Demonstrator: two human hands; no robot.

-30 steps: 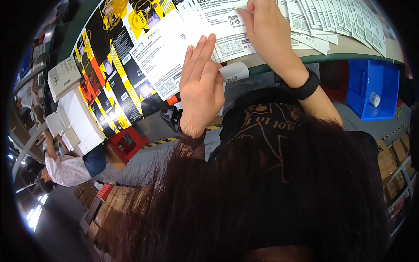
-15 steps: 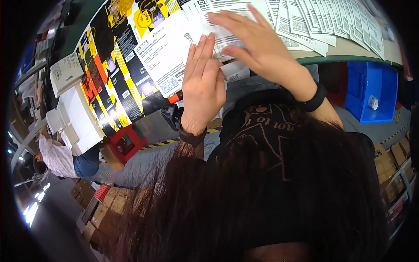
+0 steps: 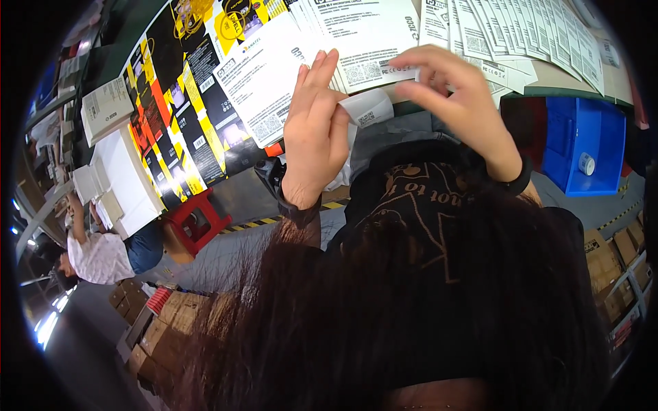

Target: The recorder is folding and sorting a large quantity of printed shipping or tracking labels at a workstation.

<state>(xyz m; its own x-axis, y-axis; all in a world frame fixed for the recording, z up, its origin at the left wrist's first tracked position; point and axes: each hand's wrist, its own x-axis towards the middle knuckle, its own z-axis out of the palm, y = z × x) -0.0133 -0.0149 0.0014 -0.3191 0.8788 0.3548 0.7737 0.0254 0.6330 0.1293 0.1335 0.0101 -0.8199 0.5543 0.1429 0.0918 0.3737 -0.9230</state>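
Note:
My left hand (image 3: pixel 315 133) has its fingers stretched upward, lying over the edges of white printed sheets. Beside its thumb a curled white label strip (image 3: pixel 370 107) juts out past the table edge; the thumb appears to pinch it, though the contact is partly hidden. One printed sheet (image 3: pixel 264 79) lies left of this hand, tilted. Another printed sheet (image 3: pixel 367 34) lies to its right. My right hand (image 3: pixel 462 92) hovers at that sheet's lower right corner, fingers bent and thumb apart, with nothing plainly held.
Overlapping printed sheets (image 3: pixel 510 31) fan out on the right of the table. Black-and-yellow printed packaging (image 3: pixel 181 103) covers its left part, near a small stack of booklets (image 3: pixel 107 109). Below right stands a blue bin (image 3: pixel 569 147) holding a white roll (image 3: pixel 586 164). A person (image 3: pixel 103 257) works at far left.
My right hand has lifted off the right-hand sheet and moved right and down, its fingers curling. That sheet and the label strip show more fully. My left hand has barely moved.

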